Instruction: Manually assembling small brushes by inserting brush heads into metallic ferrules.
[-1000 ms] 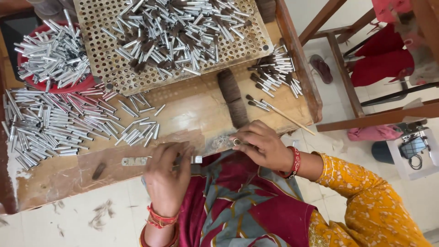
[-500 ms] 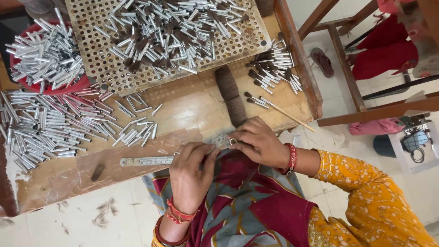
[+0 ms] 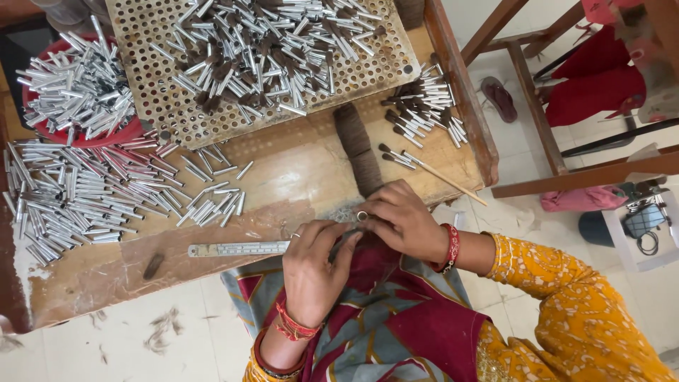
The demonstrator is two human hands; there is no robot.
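The left hand (image 3: 315, 272) and the right hand (image 3: 403, 219) met at the near edge of the wooden table (image 3: 297, 177), fingers closed together on a small tuft of dark bristle (image 3: 344, 240) held between them. How each finger gripped it could not be made out; most of the tuft was hidden by the fingers. A small metal ring (image 3: 362, 216) showed at the right hand's fingertips. Just left of the left hand a steel ruler (image 3: 237, 249) lay along the table edge, its right end covered by the hand.

A roll of dark hair (image 3: 357, 152) lay on the table just beyond the hands. To its right sat a heap of finished brush heads (image 3: 424, 113), with a thin wooden stick (image 3: 449, 177) near them. Loose metal ferrules (image 3: 85, 198) covered the left of the table. A perforated tray (image 3: 262, 64) at the far side held more ferrules mixed with bristle, its top cut off by the frame. A red bowl (image 3: 78, 134) of ferrules sat far left.

The floor was pale tile. A wooden frame (image 3: 537, 120) and a sandal (image 3: 501, 99) lay to the right.
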